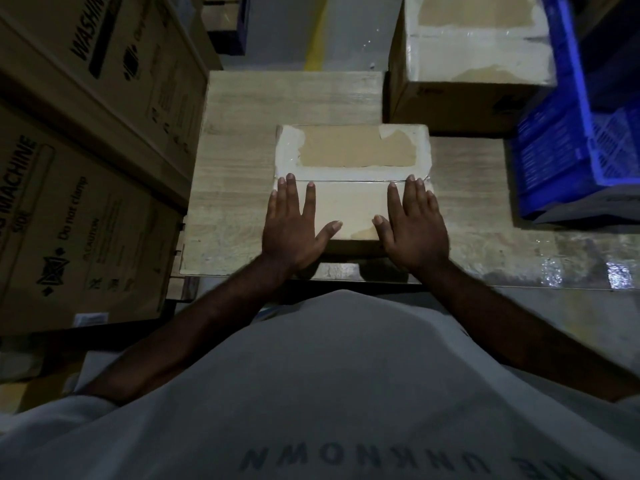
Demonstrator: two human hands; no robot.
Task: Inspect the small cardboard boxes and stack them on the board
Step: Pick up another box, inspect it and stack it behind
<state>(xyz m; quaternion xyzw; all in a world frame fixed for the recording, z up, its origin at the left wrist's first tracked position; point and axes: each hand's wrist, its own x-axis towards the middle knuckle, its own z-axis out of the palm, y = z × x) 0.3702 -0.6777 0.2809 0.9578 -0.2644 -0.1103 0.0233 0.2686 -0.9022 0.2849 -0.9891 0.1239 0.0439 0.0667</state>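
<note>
Shirt (329,393): pale, with dark lettering at the near edge, filling the near part of the view; bare forearms reach out from it on both sides.

Left hand (294,226): palm down on the near left part of the small cardboard box (353,157), fingers straight and spread, thumb angled inward across the lid. Nothing gripped.

Right hand (412,226): palm down on the near right part of the same box, fingers straight and pointing far, thumb angled inward toward the left thumb. Nothing gripped.

Small cardboard box: closed, lying flat at the middle of the board (242,168), its top patched with torn pale label and glossy tape along the centre seam; brown card shows on the far half.

Board: light wood grain, lying beneath the box and running out to the left, right and far.

Second box (467,57): similar torn label and tape, at the far right, at the board's corner.

Blue crate (571,150): perforated plastic, far right, just beside the second box.

Large cartons (86,98): stacked along the left, printed "WASHING MACHINE" and "Do not clamp".

Glossy surface (554,254): near right, possibly film wrap; lighting too dim to be sure.
</note>
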